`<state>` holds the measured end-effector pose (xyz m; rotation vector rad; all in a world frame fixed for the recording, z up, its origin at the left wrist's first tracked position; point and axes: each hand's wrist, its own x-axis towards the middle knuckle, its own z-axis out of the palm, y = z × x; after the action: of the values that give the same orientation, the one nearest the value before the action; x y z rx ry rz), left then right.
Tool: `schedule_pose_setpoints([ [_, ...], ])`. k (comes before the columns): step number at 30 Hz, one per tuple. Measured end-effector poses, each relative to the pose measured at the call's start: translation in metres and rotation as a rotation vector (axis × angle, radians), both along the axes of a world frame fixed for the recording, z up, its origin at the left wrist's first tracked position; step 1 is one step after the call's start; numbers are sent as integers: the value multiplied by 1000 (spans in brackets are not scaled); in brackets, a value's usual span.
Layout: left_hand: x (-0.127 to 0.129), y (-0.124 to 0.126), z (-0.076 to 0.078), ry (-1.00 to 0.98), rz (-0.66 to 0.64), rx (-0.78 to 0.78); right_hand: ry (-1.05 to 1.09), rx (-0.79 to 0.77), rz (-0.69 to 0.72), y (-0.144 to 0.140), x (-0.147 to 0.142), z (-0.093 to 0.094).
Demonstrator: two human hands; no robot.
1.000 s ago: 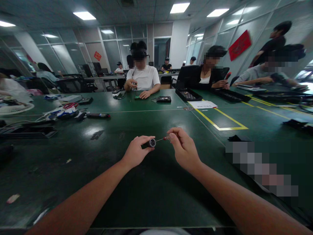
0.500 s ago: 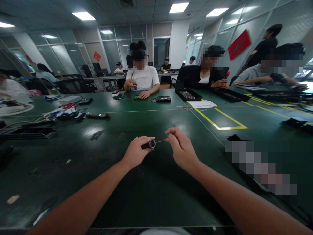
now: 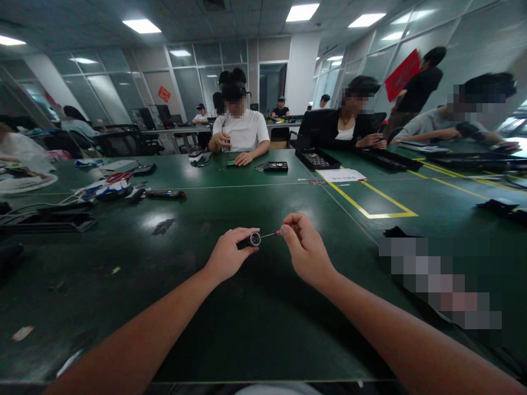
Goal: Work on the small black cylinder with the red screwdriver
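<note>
Fingers (image 3: 247, 235) of your left hand (image 3: 228, 255) pinch a short dark cylinder with a silver round end (image 3: 252, 240), held just above the dark green table (image 3: 247, 329). Your right hand (image 3: 307, 249) closes thumb and forefinger on the small red handle (image 3: 279, 232) of a thin metal pin (image 3: 267, 235); the pin's tip meets the cylinder's silver face. Both hands sit close together at table centre. Yellow taped lines (image 3: 370, 203) lie well off to the right; a co-worker in a white shirt (image 3: 242, 131) sits across.
</note>
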<state>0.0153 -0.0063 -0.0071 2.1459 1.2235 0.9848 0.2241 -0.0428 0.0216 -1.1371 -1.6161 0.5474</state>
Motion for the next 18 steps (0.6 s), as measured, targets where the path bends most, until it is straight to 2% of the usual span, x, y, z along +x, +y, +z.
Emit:
schedule_pose_setpoints([
  [4,0,0,-1,28,-8,14,26,-2,-4,1,-1,-1],
  [7,0,-1,-1,62,-52,53,172,-73,-37,9,0,-2],
  [10,0,-1,2,77,-99,95,535,-323,-38,22,3,-5],
  [12,-1,-1,5,56,-86,93,740,-499,-4,29,5,-7],
  [14,-1,-1,7,41,-60,76,784,-477,-6,32,6,-10],
  [18,-2,-1,8,47,-33,45,613,-272,-18,29,5,-13],
])
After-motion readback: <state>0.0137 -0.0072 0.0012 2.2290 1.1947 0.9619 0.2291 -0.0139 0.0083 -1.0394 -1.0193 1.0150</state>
